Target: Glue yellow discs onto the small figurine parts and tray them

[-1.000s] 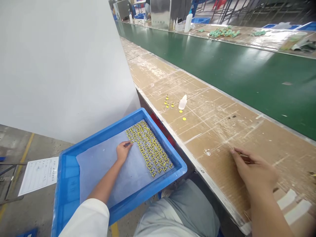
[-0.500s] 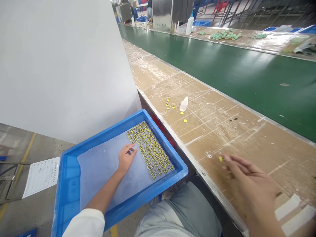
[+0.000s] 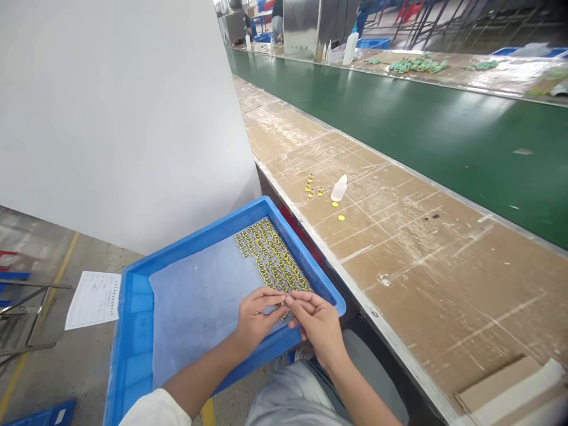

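Note:
My left hand [image 3: 257,313] and my right hand [image 3: 319,325] meet fingertip to fingertip above the near right part of a blue tray [image 3: 133,307]. Both pinch a small yellow piece [image 3: 283,303], mostly hidden by the fingers. Below and beyond them, tight rows of tiny yellow-and-black figures [image 3: 270,251] fill the tray's right side, on a pale liner sheet [image 3: 199,296]. On the cardboard-covered bench stand several similar figures [image 3: 311,193]. Beside them is a small white squeeze bottle [image 3: 339,188], with two yellow discs [image 3: 341,218] lying near it.
A green conveyor belt [image 3: 399,124] runs behind the bench [image 3: 399,284]. A large white panel [image 3: 119,118] rises at the left. A printed paper sheet [image 3: 93,300] hangs at the tray's left edge. Across the belt are green pieces [image 3: 417,64] and a taller bottle [image 3: 350,46].
My right hand has come left from over the bench to the tray, bringing the small yellow piece. My left hand has moved right and toward me to meet it. The view has shifted slightly.

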